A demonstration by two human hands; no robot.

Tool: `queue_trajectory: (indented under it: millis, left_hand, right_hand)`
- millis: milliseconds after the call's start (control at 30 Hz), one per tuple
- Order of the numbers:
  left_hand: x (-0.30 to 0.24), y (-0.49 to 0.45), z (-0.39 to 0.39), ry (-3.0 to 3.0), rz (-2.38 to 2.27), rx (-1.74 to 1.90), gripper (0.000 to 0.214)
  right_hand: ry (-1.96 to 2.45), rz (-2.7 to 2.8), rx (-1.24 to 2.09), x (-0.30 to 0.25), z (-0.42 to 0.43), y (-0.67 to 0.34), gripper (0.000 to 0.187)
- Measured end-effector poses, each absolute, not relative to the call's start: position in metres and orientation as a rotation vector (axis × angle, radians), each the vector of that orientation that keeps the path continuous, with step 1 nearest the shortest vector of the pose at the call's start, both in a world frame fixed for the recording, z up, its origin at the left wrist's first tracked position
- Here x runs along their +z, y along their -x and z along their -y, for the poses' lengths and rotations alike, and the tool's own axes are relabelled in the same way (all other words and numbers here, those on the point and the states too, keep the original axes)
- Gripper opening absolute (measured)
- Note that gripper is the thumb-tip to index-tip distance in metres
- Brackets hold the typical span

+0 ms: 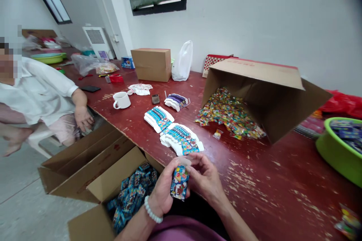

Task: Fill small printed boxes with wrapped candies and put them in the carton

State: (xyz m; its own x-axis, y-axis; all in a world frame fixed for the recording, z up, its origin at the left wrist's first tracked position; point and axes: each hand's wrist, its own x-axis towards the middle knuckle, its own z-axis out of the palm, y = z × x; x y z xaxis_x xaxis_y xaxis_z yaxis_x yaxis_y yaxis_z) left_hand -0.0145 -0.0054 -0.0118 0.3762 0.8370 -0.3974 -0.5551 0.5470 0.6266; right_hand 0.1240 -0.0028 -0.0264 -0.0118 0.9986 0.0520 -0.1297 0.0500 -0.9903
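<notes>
My left hand (162, 190), with a beaded bracelet at the wrist, is closed around a small blue printed candy box (179, 183). Its pale top flap stands up between both hands. My right hand (207, 180) pinches that flap from the other side with thumb and fingers. Just beyond my hands lies a fanned stack of flat blue-and-white boxes (181, 137), and a second stack (158, 118) touches it behind. To the left below, an open carton (96, 218) holds many blue filled boxes (132, 192).
A tipped carton (254, 69) spills wrapped candies (229, 115) onto the red table (240, 180). A green basin (336, 162) stands right. A white mug (122, 100), a phone (155, 99) and purple flat boxes (177, 101) lie farther back. Another person's hand (83, 118) is at left.
</notes>
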Motion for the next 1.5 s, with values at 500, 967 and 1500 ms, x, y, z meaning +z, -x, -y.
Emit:
queue_trajectory:
  millis: [500, 967, 1500]
  left_hand:
    - [-0.013, 0.014, 0.008, -0.618, -0.924, 0.894, 0.061]
    - [-0.017, 0.018, -0.001, -0.278, -0.748, 0.903, 0.026]
    - [-0.041, 0.052, 0.0, -0.579, -1.196, 1.117, 0.043]
  right_hand:
    - [1.045, 1.225, 1.466, -0.011, -0.002, -0.126, 0.022]
    - [1.204, 2.003, 0.621, -0.01, 0.025, -0.124, 0.063]
    - [1.211, 2.113, 0.541, -0.036, -0.013, -0.123, 0.089]
